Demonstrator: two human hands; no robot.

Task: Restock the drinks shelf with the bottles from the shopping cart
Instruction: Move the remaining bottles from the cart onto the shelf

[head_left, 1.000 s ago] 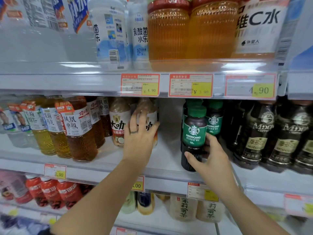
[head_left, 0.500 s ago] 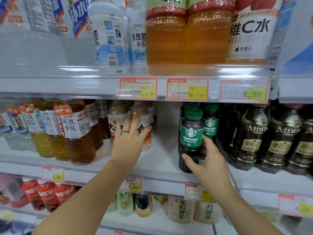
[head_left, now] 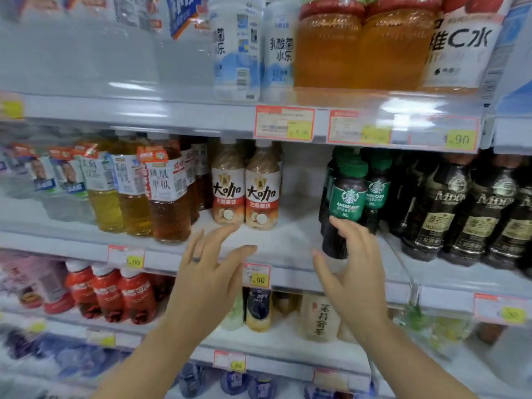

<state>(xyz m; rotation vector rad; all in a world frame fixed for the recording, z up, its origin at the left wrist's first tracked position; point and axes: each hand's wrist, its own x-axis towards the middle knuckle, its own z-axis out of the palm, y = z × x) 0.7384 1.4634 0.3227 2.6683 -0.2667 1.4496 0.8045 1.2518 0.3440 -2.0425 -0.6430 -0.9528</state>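
Two milky-brown coffee bottles with white-and-red labels stand side by side on the middle shelf. To their right, across a bare gap, stand dark Americano bottles with green labels and caps. My left hand hovers in front of the shelf edge below the brown bottles, fingers spread, holding nothing; it wears a ring. My right hand is open too, its fingertips just below and in front of the front Americano bottle, apart from it. The shopping cart is out of view.
Amber tea bottles fill the middle shelf's left, dark coffee bottles its right. The upper shelf holds white yoghurt-drink bottles and large amber bottles. Red bottles and pale tea bottles stand below. Price tags line the edges.
My left hand let go of the brown coffee bottle and drew back toward me. My right hand released the front Americano bottle and pulled back slightly. The camera tilted down.
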